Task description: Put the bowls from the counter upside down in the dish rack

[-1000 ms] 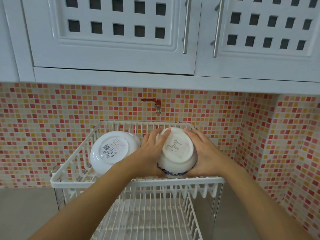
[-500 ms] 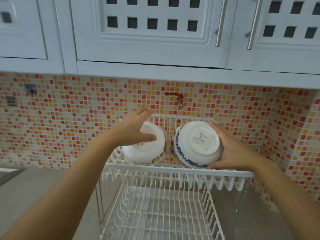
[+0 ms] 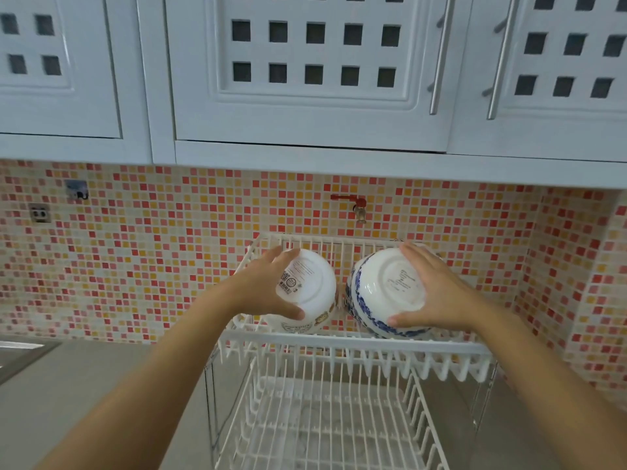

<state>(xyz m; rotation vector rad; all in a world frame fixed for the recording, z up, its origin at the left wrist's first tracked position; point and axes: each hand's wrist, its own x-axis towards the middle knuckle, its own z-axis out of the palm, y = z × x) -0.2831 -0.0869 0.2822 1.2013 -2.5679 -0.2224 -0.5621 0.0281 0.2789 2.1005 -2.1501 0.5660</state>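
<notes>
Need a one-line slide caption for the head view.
Left hand grips a white bowl, right hand a blue-patterned bowl, both inverted in the top tier of the dish rack.

Upturned white bowl (image 3: 314, 288) and blue-patterned bowl (image 3: 371, 298), seemingly on dish rack (image 3: 339, 340)

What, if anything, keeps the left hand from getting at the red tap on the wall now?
Probably reachable, yes, once freed: the left hand grips the white bowl in the dish rack. The red tap sits on the tiles above the rack's back rim, with nothing before it.
</notes>
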